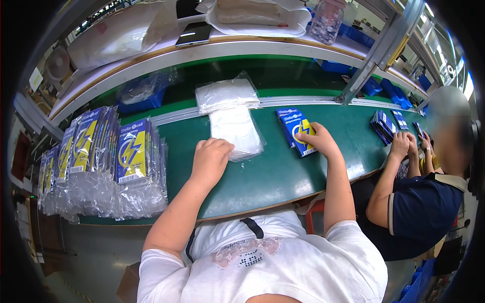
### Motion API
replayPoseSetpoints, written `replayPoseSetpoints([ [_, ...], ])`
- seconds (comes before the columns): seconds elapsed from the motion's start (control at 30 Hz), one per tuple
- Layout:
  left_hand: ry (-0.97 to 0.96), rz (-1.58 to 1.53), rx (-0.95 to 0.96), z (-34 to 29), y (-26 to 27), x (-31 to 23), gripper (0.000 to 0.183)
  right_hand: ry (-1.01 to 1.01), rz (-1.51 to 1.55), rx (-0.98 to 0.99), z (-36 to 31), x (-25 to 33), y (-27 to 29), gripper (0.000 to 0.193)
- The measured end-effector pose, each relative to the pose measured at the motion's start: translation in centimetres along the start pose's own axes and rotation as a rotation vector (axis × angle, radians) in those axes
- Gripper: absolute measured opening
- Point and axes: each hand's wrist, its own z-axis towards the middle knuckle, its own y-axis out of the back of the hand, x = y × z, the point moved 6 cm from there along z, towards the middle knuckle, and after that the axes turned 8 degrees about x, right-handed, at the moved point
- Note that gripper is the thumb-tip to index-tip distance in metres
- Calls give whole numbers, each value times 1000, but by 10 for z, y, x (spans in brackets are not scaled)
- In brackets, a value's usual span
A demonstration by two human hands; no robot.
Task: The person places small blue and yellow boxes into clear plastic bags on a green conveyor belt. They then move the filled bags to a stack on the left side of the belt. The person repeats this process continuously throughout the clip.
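Observation:
My left hand (211, 157) is closed at the lower left edge of a pile of clear plastic bags (235, 132), its fingers curled onto a bag there. A second batch of bags (227, 96) lies just beyond, overlapping the first. My right hand (323, 140) grips a flat blue and yellow box (305, 137), thumb on top. Under and behind that box is another of the same kind (287, 114). To the left, several matching boxes in clear bags (132, 151) stand in upright rows, their loose plastic ends toward me.
A blue bin (146, 98) with clear plastic sits at the back left. Above the green table (252, 189) runs a shelf with a phone (194, 33), white sacks and a jar (327, 21). A metal post (379, 55) rises at right. Beside me, a co-worker (424, 202) handles similar boxes (384, 126).

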Motion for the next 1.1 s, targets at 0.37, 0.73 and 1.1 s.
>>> replayPoseSetpoints([
  [0.37, -34, -257, -191, -5, 13, -3, 23, 286, 405, -235, -50, 45, 5, 22],
  [0.73, 6, -360, -235, -1, 12, 7, 16, 166, 1331, 884, -74, 102, -113, 63],
  [1.1, 329, -705, -206, -11, 7, 36, 12, 79, 1224, 607, -57, 97, -113, 51],
])
